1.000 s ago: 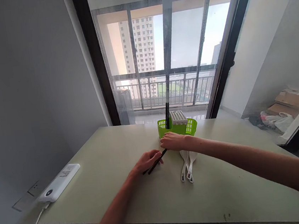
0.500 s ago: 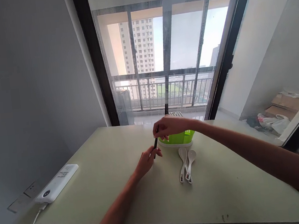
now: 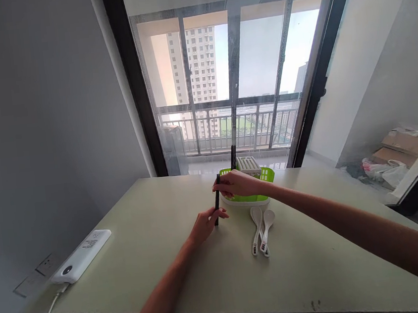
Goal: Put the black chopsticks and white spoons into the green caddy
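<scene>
My right hand pinches the upper part of dark chopsticks and holds them nearly upright in front of a green slotted utensil holder. My left hand is closed round their lower end, just above the pale table. More dark chopsticks stand in the holder beside a white ribbed insert. Two white spoons lie on the table just right of my left hand.
A white power bank with a cable lies at the table's left edge, above a wall socket. A glass balcony door is behind the table. Boxes and bags lie on the floor at the right.
The chopsticks went from lying slanted on the table to standing nearly upright. My right hand rose, then dropped slightly in front of the holder. My left hand stayed at their lower end.
</scene>
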A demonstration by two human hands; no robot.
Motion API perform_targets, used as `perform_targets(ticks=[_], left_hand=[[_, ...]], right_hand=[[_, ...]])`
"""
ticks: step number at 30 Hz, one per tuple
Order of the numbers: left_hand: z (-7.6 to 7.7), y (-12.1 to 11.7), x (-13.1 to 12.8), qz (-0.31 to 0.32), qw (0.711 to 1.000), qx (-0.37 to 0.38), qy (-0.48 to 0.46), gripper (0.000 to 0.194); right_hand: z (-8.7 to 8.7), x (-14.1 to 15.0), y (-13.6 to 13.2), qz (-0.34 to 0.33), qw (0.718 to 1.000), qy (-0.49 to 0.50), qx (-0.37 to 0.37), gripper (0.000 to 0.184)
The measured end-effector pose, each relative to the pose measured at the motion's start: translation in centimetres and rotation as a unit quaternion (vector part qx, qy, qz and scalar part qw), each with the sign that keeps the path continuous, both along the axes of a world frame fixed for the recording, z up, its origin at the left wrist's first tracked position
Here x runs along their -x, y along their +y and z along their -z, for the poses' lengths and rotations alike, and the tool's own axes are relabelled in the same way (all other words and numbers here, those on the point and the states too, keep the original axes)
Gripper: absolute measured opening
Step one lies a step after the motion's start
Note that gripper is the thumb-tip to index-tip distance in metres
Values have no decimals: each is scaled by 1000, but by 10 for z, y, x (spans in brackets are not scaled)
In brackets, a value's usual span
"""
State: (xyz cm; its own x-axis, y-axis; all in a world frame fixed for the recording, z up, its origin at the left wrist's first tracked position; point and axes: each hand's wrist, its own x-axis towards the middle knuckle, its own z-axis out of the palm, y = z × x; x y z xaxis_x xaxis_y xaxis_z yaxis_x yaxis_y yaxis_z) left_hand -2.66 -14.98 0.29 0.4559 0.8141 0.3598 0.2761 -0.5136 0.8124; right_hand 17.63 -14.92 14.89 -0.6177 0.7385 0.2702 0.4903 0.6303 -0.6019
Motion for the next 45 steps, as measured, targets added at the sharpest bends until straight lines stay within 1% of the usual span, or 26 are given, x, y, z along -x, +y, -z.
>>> perform_targets(ticks=[3,7,10,12,14,16,19,21,22,24,25,27,30,34,38,40,42,44,45], left_hand=[[1,1,1,6,1000,18,4,45],[4,4,3,11,999,27,12,46],[10,7,3,13,999,43,21,46],[14,9,4,11,998,55,27,45],[17,11,4,3,998,57,27,45],[18,13,5,-5,998,58,18,46],[20,17,5,-9,996,84,-12,58],[22,21,5,-15,993,110,-38,67],[23,24,5,-21,991,120,-48,70],[25,28,4,-32,989,133,-61,75],[26,30,3,-36,988,136,-63,77],[28,32,3,-42,986,144,-68,79],[30,33,3,-46,985,150,-71,78],[30,31,2,-48,984,154,-70,79],[28,30,2,-45,984,156,-69,83],[28,29,2,-44,984,158,-68,84],[27,28,3,-45,984,160,-67,84],[27,28,3,-46,984,161,-65,84],[27,27,3,-47,984,162,-65,84]], right_hand=[[-2,0,1,7,1000,13,-18,40],[-5,1,-1,52,996,61,-42,31],[-7,0,0,75,993,76,-49,31],[-14,-4,2,71,993,87,-44,33],[-29,-14,6,66,990,117,-36,36],[-54,-27,12,72,986,146,-39,36],[-96,-51,22,111,979,144,-94,34],[-119,-65,30,137,971,142,-131,32],[-126,-70,35,151,967,141,-148,32],[-131,-78,46,181,960,128,-168,33],[-129,-81,51,197,958,118,-173,32],[-119,-83,63,226,954,90,-174,32],[-93,-80,82,248,956,57,-146,27],[-57,-72,107,244,965,48,-88,23],[-30,-63,128,231,971,43,-42,26],[-21,-60,135,226,973,38,-26,28],[-17,-58,140,227,973,34,-19,28],[-20,-58,142,239,970,34,-30,23],[-25,-59,142,249,967,36,-42,20]])
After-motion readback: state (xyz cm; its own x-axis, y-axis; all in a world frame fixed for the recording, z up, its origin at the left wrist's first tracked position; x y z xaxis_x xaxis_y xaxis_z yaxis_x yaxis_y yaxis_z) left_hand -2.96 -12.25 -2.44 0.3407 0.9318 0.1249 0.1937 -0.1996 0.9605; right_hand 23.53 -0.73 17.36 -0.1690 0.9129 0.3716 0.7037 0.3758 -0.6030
